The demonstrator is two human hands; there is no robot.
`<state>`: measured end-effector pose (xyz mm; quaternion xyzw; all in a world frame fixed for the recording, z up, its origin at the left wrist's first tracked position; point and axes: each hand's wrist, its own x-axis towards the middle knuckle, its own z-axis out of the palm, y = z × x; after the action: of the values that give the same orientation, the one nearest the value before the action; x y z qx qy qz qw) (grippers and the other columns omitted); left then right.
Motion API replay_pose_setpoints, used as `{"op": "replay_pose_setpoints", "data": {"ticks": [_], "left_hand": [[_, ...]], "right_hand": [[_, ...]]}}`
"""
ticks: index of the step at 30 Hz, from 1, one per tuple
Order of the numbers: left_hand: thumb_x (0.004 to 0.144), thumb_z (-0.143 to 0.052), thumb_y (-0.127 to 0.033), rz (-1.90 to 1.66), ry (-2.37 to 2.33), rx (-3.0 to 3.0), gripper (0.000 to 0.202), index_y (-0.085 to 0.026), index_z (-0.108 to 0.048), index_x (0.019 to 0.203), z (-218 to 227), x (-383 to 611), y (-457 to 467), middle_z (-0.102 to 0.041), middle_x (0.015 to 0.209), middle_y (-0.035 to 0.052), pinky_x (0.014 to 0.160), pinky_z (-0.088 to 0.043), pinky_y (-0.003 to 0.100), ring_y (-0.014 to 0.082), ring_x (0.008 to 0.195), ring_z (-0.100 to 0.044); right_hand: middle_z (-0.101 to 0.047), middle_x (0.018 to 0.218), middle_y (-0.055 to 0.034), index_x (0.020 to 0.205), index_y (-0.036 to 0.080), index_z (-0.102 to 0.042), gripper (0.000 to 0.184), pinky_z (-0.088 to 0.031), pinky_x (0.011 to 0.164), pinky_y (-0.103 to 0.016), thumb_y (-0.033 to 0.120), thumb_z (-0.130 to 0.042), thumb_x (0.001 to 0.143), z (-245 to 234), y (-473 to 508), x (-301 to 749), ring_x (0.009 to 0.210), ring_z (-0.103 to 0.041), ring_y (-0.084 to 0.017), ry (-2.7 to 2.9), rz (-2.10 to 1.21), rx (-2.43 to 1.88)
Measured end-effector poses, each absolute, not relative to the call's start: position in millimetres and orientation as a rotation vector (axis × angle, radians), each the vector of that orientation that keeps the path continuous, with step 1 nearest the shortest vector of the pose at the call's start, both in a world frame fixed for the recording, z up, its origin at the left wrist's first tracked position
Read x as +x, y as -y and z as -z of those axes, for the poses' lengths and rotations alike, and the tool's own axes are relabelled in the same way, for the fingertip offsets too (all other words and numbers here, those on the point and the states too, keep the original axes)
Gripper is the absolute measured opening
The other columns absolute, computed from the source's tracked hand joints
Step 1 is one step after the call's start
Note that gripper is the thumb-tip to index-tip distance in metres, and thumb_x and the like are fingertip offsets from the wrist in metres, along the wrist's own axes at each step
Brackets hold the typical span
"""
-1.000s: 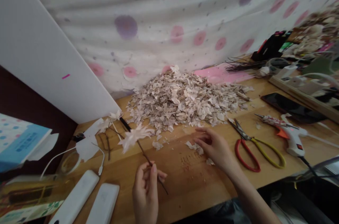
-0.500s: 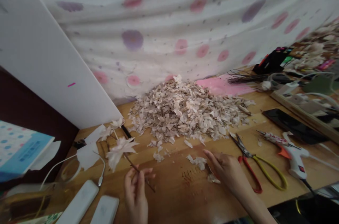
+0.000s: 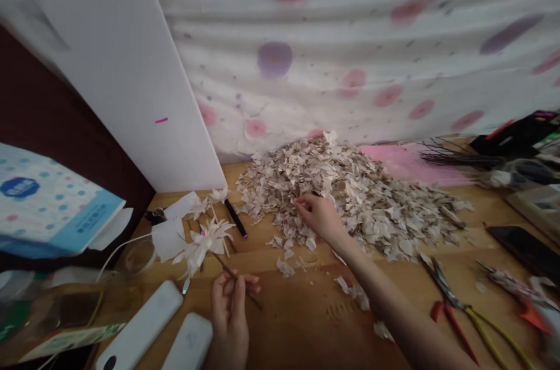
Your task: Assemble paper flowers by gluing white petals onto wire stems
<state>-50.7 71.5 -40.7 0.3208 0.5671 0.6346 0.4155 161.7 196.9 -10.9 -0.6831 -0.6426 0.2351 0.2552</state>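
My left hand [image 3: 231, 303] pinches a thin brown twig [image 3: 224, 266] between thumb and fingers. At the twig's upper end is a flower of pale, pointed petals [image 3: 202, 246]. My right hand [image 3: 322, 217] is at the front of a heap of dry, pale petal-like flakes [image 3: 376, 201], its fingertips drawn together. Whatever lies between those fingertips is too small or hidden to make out. A few loose flakes [image 3: 353, 291] lie on the wooden table under my right forearm.
Scissors [image 3: 455, 297] with red and yellow handles lie at the right, near a blurred glue gun [image 3: 542, 314] and a black phone [image 3: 527, 250]. Two white power banks [image 3: 142, 323] and a black marker [image 3: 235, 218] are at the left. A white board [image 3: 170, 90] stands behind.
My right hand has moved left and forward from the front of the table to the flake heap. My left hand still holds the twig. The view has turned left.
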Motion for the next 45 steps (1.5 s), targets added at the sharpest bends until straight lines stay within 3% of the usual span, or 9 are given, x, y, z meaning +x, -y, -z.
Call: {"op": "replay_pose_setpoints", "data": {"ticks": [4,7,18,27,32,35,38,41,45], "left_hand": [[0.08,-0.078,-0.049,-1.549,-1.459,0.79,0.038,-0.021,-0.059,0.096,39,-63,-71,-0.075,0.073,-0.0001,0.064,-0.056,0.026,0.0148,0.061,-0.066],[0.08,-0.077,-0.05,-1.504,-1.456,0.813,0.039,-0.021,-0.058,0.096,40,-71,-71,-0.075,0.074,0.0005,0.064,-0.056,0.028,0.0157,0.063,-0.066],[0.086,-0.072,-0.045,-1.442,-1.423,0.766,0.031,-0.021,-0.057,0.096,32,-72,-75,-0.074,0.072,0.0,0.066,-0.055,0.027,0.015,0.064,-0.065],[0.085,-0.072,-0.049,-1.429,-1.414,0.764,0.033,-0.021,-0.056,0.096,30,-69,-78,-0.074,0.071,0.0002,0.066,-0.055,0.027,0.0155,0.063,-0.065],[0.084,-0.073,-0.05,-1.443,-1.413,0.738,0.035,-0.021,-0.057,0.095,34,-70,-76,-0.074,0.072,0.0007,0.066,-0.055,0.027,0.0153,0.064,-0.065],[0.083,-0.074,-0.052,-1.444,-1.39,0.727,0.037,-0.021,-0.057,0.094,36,-67,-77,-0.074,0.072,0.001,0.065,-0.055,0.027,0.0156,0.063,-0.064],[0.084,-0.073,-0.052,-1.455,-1.367,0.731,0.036,-0.021,-0.058,0.093,32,-61,-78,-0.073,0.07,0.0008,0.064,-0.054,0.027,0.0156,0.062,-0.064],[0.083,-0.074,-0.052,-1.486,-1.351,0.732,0.035,-0.021,-0.058,0.092,27,-57,-77,-0.073,0.069,0.0006,0.064,-0.053,0.026,0.0156,0.061,-0.063],[0.08,-0.076,-0.056,-1.503,-1.394,0.719,0.039,-0.021,-0.061,0.091,25,-62,-71,-0.073,0.07,0.0012,0.063,-0.052,0.026,0.0165,0.062,-0.063]], "right_hand": [[-0.072,0.102,-0.0049,0.106,0.015,-0.069,0.02,-0.058,0.085,-0.04,0.033,-0.064,0.1,4,-234,138,0.091,-0.07,-0.02,1.872,-0.624,-1.984],[-0.07,0.111,-0.0065,0.11,0.017,-0.069,0.021,-0.058,0.088,-0.041,0.035,-0.064,0.1,3,-249,129,0.099,-0.069,-0.022,1.95,-0.614,-2.07],[-0.068,0.118,-0.0084,0.116,0.017,-0.067,0.025,-0.058,0.089,-0.043,0.036,-0.064,0.1,13,-263,122,0.102,-0.068,-0.023,2.049,-0.625,-2.277],[-0.069,0.11,-0.0063,0.111,0.015,-0.068,0.024,-0.059,0.081,-0.039,0.036,-0.064,0.099,24,-264,129,0.093,-0.069,-0.021,2.072,-0.794,-2.049],[-0.067,0.078,0.0007,0.088,0.014,-0.069,0.023,-0.053,0.062,-0.027,0.035,-0.067,0.097,11,-246,156,0.067,-0.063,-0.014,2.145,-0.933,-1.826],[-0.064,0.065,0.0025,0.078,0.014,-0.072,0.025,-0.048,0.06,-0.027,0.033,-0.069,0.094,-3,-243,165,0.063,-0.062,-0.015,2.171,-0.885,-1.818],[-0.071,0.089,-0.0024,0.099,0.015,-0.071,0.022,-0.056,0.078,-0.036,0.035,-0.063,0.099,-11,-261,153,0.083,-0.068,-0.019,2.132,-0.706,-1.873],[-0.068,0.119,-0.0085,0.118,0.017,-0.066,0.026,-0.057,0.091,-0.045,0.035,-0.064,0.099,-8,-293,129,0.104,-0.067,-0.023,2.123,-0.64,-1.896],[-0.065,0.125,-0.0097,0.122,0.018,-0.065,0.028,-0.057,0.091,-0.045,0.033,-0.066,0.099,-5,-320,113,0.107,-0.066,-0.024,2.086,-0.703,-1.84]]}}
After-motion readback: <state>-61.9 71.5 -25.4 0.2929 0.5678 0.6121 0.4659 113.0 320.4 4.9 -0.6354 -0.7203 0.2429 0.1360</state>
